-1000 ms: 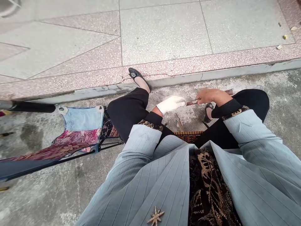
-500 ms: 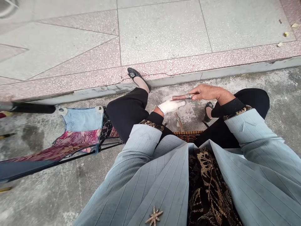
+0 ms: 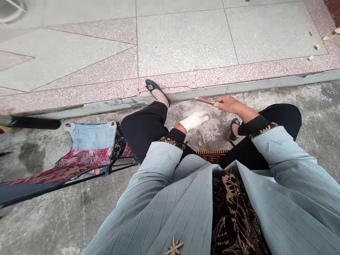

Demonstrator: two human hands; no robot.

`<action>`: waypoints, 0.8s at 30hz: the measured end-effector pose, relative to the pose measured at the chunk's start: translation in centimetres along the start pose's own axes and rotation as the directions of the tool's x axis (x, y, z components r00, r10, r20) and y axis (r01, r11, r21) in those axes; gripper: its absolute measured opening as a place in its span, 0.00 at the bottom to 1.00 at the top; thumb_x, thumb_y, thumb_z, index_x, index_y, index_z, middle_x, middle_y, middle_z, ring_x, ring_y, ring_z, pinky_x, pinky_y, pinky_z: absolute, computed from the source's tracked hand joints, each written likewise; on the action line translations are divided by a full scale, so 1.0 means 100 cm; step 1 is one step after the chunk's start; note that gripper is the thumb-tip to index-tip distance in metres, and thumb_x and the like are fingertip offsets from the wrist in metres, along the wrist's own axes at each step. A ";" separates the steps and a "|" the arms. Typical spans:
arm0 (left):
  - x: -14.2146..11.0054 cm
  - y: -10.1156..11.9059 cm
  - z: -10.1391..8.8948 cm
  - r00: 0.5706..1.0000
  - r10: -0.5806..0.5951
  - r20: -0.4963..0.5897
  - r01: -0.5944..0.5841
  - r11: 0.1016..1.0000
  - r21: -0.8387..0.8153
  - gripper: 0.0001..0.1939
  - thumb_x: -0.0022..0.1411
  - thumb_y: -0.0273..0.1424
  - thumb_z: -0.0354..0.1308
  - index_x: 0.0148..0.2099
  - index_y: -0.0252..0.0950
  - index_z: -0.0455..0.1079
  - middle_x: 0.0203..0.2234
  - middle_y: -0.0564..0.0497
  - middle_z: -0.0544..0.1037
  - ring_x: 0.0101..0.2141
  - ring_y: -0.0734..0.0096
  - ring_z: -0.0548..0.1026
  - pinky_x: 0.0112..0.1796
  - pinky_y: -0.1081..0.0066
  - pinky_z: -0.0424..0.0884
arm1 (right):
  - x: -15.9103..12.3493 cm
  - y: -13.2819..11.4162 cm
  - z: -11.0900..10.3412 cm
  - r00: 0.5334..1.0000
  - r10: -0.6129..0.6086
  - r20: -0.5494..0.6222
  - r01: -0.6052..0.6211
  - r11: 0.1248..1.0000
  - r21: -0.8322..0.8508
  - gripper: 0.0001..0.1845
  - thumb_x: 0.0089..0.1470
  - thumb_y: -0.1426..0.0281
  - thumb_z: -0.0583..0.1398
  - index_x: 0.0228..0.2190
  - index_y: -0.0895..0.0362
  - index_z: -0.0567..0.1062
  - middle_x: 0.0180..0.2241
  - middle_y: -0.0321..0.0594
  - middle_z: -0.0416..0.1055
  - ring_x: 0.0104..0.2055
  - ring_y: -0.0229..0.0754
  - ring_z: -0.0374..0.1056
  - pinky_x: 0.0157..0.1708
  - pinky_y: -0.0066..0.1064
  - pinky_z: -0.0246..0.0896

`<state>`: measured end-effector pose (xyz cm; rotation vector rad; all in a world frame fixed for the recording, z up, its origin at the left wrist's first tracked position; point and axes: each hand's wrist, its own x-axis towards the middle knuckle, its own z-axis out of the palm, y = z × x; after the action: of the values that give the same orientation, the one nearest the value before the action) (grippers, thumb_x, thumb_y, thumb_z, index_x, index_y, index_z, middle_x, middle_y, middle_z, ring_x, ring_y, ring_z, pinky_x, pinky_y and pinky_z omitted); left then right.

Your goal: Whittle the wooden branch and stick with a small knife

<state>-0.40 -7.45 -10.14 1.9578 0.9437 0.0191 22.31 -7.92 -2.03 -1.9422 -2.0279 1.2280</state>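
Observation:
My right hand (image 3: 230, 105) is closed round one end of a slim tool with a reddish-brown, wood-like handle (image 3: 205, 101). The handle points left, away from my fingers, and a pale metal band shows by the fingertips. What kind of tool it is, I cannot make out. Lower and to the left, my left hand (image 3: 194, 120) wears a white knitted glove. Its fingers stretch to the right, apart from the tool, and nothing shows in them. Below the glove, a second small tool with a wooden handle (image 3: 200, 139) lies between my knees.
A woven basket-like rim (image 3: 212, 156) shows between my thighs. To the left stands a folding frame with patched denim and floral cloth (image 3: 89, 152), near a dark pole (image 3: 35, 122). Ahead runs a raised tiled step (image 3: 183, 42); my shoe (image 3: 156, 91) rests against its edge.
My right hand has drawn the brown-handled tool up off the gloved left hand, so a gap shows between them. The left hand has hardly moved.

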 end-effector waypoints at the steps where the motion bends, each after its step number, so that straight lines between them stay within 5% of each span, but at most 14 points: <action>1: -0.001 0.000 0.001 1.000 0.011 0.008 -0.011 1.000 0.011 0.16 0.75 0.37 0.48 0.44 0.34 0.75 0.28 0.52 0.76 0.29 0.71 0.72 0.36 0.72 0.68 | 0.001 0.001 0.000 0.999 0.022 -0.027 -0.023 0.999 -0.023 0.19 0.68 0.60 0.57 0.34 0.61 0.78 0.28 0.40 0.72 0.30 0.39 0.62 0.31 0.31 0.52; 6: -0.004 0.006 0.003 0.992 0.092 0.081 -0.106 0.978 0.180 0.17 0.75 0.35 0.47 0.49 0.34 0.77 0.35 0.48 0.81 0.37 0.66 0.77 0.42 0.71 0.70 | 0.005 0.002 -0.001 0.983 0.155 -0.096 -0.180 0.908 -0.378 0.20 0.73 0.61 0.56 0.50 0.62 0.81 0.45 0.56 0.78 0.44 0.49 0.72 0.40 0.35 0.61; 9: -0.007 0.007 0.000 0.989 0.127 0.072 -0.144 0.937 0.320 0.18 0.75 0.35 0.47 0.49 0.36 0.78 0.40 0.46 0.83 0.41 0.63 0.79 0.44 0.69 0.70 | 0.004 -0.001 0.008 0.978 0.207 0.030 -0.170 0.872 -0.460 0.12 0.67 0.66 0.65 0.40 0.64 0.83 0.37 0.56 0.78 0.42 0.52 0.74 0.42 0.39 0.64; 12: -0.009 0.006 -0.007 0.987 0.161 0.011 -0.151 0.902 0.404 0.17 0.75 0.36 0.49 0.50 0.37 0.78 0.44 0.45 0.84 0.44 0.61 0.79 0.45 0.68 0.71 | -0.005 -0.008 0.016 0.932 0.149 0.329 -0.017 0.928 -0.372 0.08 0.57 0.75 0.71 0.27 0.62 0.81 0.24 0.45 0.73 0.32 0.46 0.71 0.38 0.38 0.63; 14: -0.011 0.004 -0.012 0.985 0.163 -0.056 -0.130 0.916 0.380 0.17 0.75 0.36 0.49 0.51 0.37 0.78 0.45 0.45 0.84 0.45 0.61 0.79 0.47 0.67 0.71 | -0.013 -0.012 0.013 0.856 0.047 0.514 0.089 0.968 -0.235 0.05 0.57 0.74 0.71 0.29 0.60 0.83 0.23 0.40 0.74 0.28 0.40 0.68 0.36 0.34 0.62; 16: -0.013 0.002 -0.016 0.983 0.144 -0.117 -0.104 0.950 0.296 0.17 0.76 0.36 0.48 0.51 0.37 0.77 0.42 0.45 0.83 0.43 0.61 0.79 0.47 0.65 0.72 | -0.018 -0.013 0.004 0.822 -0.103 0.560 0.150 0.988 -0.040 0.05 0.62 0.69 0.68 0.36 0.58 0.85 0.27 0.36 0.76 0.28 0.36 0.67 0.33 0.30 0.61; 19: -0.014 0.002 -0.018 0.980 0.115 -0.164 -0.082 0.978 0.192 0.19 0.78 0.36 0.44 0.50 0.35 0.76 0.37 0.46 0.80 0.38 0.63 0.77 0.43 0.65 0.72 | -0.017 -0.006 -0.013 0.925 -0.312 0.215 0.222 0.906 0.362 0.12 0.65 0.63 0.63 0.40 0.59 0.82 0.27 0.35 0.73 0.26 0.34 0.63 0.29 0.27 0.58; 21: -0.012 0.004 -0.015 0.985 0.115 -0.131 -0.095 0.984 0.151 0.19 0.77 0.36 0.45 0.49 0.34 0.75 0.35 0.48 0.79 0.36 0.65 0.76 0.42 0.67 0.72 | -0.011 0.000 -0.018 0.980 -0.196 -0.046 0.199 0.903 0.382 0.13 0.66 0.63 0.61 0.37 0.61 0.80 0.26 0.36 0.71 0.25 0.34 0.61 0.28 0.27 0.56; 24: -0.009 0.010 -0.005 0.988 0.153 -0.011 -0.152 0.984 0.091 0.16 0.75 0.36 0.48 0.46 0.35 0.76 0.33 0.50 0.78 0.35 0.67 0.75 0.42 0.70 0.70 | -0.001 0.002 -0.012 0.985 0.005 -0.172 0.023 0.986 0.162 0.13 0.67 0.63 0.62 0.37 0.60 0.80 0.30 0.41 0.74 0.29 0.38 0.65 0.30 0.30 0.56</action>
<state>-0.61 -7.95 -8.79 2.1134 0.8164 0.0828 23.22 -7.46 -1.28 -1.8892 -1.7908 1.1411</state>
